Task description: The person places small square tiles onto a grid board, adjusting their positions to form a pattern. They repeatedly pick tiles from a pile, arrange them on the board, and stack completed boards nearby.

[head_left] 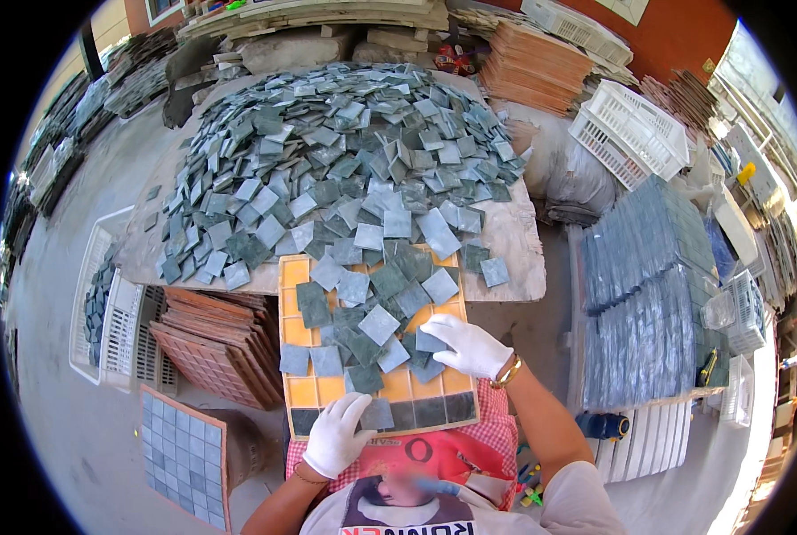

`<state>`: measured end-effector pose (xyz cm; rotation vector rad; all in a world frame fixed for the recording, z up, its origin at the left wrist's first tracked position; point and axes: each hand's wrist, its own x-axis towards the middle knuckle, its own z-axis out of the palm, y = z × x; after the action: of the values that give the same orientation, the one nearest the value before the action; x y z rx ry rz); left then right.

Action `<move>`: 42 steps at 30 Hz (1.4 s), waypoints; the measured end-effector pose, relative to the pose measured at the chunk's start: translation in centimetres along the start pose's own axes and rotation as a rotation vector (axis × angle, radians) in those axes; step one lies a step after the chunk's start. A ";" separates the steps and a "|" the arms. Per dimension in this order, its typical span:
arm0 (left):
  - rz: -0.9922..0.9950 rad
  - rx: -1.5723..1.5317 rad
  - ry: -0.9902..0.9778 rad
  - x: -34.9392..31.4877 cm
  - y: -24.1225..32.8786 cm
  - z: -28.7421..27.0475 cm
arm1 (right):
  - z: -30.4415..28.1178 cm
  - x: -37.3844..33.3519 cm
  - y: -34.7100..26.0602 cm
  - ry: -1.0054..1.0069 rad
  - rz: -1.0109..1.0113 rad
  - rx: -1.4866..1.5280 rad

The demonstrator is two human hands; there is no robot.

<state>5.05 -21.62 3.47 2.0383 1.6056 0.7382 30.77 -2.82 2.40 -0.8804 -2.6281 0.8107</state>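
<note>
A yellow grid tray (302, 390) with a wooden rim lies before me, and its nearest row holds dark square stone tiles (430, 411) set in the cells. Loose grey-green tiles (380, 325) are heaped over the tray's middle and far part. My left hand (336, 437), in a white glove, is at the near edge with thumb and fingers closed about a grey tile (378, 414) over the front row. On the right side of the heap, my gloved right hand (472, 347) pinches another tile (429, 341) at its fingertips.
Beyond the tray, a large pile of stone tiles (327, 152) covers a worn board (519, 259). Wrapped tile stacks (644, 303) and white crates (630, 134) stand to the right. At left are stacked brown trays (211, 343), a white crate (118, 343) and a tile-filled panel (183, 455).
</note>
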 end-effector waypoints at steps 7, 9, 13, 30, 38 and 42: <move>0.018 -0.096 -0.047 0.6 0.7 1.6 | -1.7 -2.5 -1.0 0.262 0.346 0.392; 0.013 -0.098 -0.065 0.7 0.9 1.7 | -1.9 -3.2 -0.9 0.206 0.315 0.345; 0.024 -0.108 -0.050 0.7 1.0 1.9 | -0.7 -5.2 -1.0 0.159 0.274 0.196; -0.095 -0.148 -0.016 -0.2 -0.2 1.3 | 2.0 -3.9 -7.0 0.199 0.148 -0.168; -0.121 -0.204 -0.008 -0.6 -0.2 1.1 | 2.2 -1.9 -3.9 0.370 0.116 -0.095; -0.125 -0.234 -0.001 -0.6 0.0 1.1 | 0.3 -1.5 -3.1 0.388 0.347 0.307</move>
<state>5.65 -22.22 2.58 1.7571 1.5496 0.8364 30.34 -5.89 3.81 -1.2714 -1.9838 0.9759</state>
